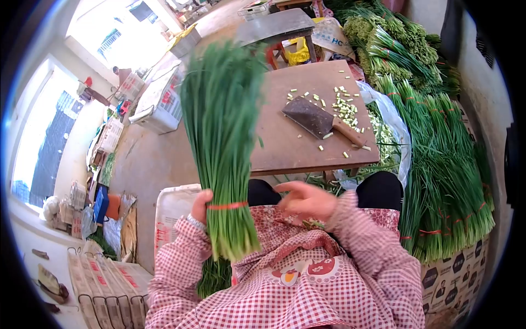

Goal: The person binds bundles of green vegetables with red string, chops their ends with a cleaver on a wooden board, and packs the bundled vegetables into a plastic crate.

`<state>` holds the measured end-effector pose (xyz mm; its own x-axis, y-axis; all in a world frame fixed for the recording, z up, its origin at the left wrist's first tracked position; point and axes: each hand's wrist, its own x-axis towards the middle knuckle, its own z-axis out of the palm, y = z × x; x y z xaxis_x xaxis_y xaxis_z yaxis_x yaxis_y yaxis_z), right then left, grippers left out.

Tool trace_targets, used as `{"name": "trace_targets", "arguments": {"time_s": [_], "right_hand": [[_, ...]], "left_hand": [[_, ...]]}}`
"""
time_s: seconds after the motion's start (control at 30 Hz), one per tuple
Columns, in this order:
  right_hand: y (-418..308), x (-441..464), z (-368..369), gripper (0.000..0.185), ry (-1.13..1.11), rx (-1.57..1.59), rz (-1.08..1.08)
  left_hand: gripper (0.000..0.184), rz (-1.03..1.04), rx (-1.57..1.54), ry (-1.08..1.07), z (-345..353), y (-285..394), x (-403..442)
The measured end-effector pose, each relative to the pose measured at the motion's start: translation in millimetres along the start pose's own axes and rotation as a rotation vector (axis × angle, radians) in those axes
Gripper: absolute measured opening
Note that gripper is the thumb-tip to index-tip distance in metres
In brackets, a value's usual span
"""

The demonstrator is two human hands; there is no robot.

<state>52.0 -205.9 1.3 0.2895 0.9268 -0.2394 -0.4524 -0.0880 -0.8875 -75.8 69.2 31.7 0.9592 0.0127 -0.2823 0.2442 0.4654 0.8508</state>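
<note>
My left hand (201,207) grips an upright bunch of green chives (223,137) near its cut lower end. A red band (227,206) circles the stalks at that height, and the leafy top looks blurred. Over my lap, apart from the bunch, is my right hand (309,200), with its index finger stretched toward the left and the other fingers loosely bent; I see nothing held in it. A cleaver (308,116) with a wooden handle lies flat on the brown table (279,148) beyond. Short cut stalk ends (346,109) are scattered around it.
Banded chive bunches (444,175) are piled high on my right. A clear plastic bag (402,131) of cuttings hangs beside the table. White crates (161,104) stand at the left, and a white basket (178,198) sits by my left arm. A grey bench (274,26) is farther back.
</note>
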Motion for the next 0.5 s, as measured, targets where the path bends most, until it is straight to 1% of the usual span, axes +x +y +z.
{"name": "trace_targets", "arguments": {"time_s": [0.03,0.07,0.1,0.13,0.2,0.23,0.27,0.33,0.37,0.4,0.43,0.47,0.5], "right_hand": [[12,19,11,0.074,-0.063,0.022,-0.037],[26,36,19,0.079,-0.129,0.012,-0.042],[35,43,31,0.082,-0.14,0.083,-0.078],[48,50,39,0.082,-0.124,0.104,-0.08],[70,59,48,0.075,-0.154,0.608,-0.254],[61,56,43,0.064,-0.19,0.709,-0.253],[53,49,40,0.059,-0.072,0.693,-0.212],[72,59,43,0.048,0.106,0.595,-0.186],[79,60,44,0.048,0.105,0.59,-0.186],[81,60,46,0.046,0.141,0.506,-0.204],[80,60,47,0.044,0.174,0.421,-0.223],[78,60,47,0.044,0.164,0.416,-0.217],[74,59,48,0.044,0.156,0.273,-0.295]], "left_hand": [[0.074,-0.005,0.011,-0.007,-1,5,-11],[0.073,-0.062,0.093,-0.024,-1,10,-23],[0.073,-0.124,0.171,-0.044,-2,10,-32],[0.073,-0.149,0.176,-0.054,-3,7,-40],[0.077,-0.282,0.286,-0.063,-6,-1,-54],[0.085,-0.337,0.286,-0.078,-3,-5,-56],[0.085,-0.35,0.287,-0.079,-8,-14,-59],[0.098,-0.345,0.514,-0.085,-28,-36,-66],[0.11,-0.337,0.596,-0.091,-36,-42,-66],[0.11,-0.33,0.59,-0.086,-30,-41,-63],[0.113,-0.187,0.678,-0.125,-19,-39,-55],[0.116,-0.044,0.765,-0.16,-11,-35,-48],[0.12,0.035,0.83,-0.164,-11,-31,-38]]}}
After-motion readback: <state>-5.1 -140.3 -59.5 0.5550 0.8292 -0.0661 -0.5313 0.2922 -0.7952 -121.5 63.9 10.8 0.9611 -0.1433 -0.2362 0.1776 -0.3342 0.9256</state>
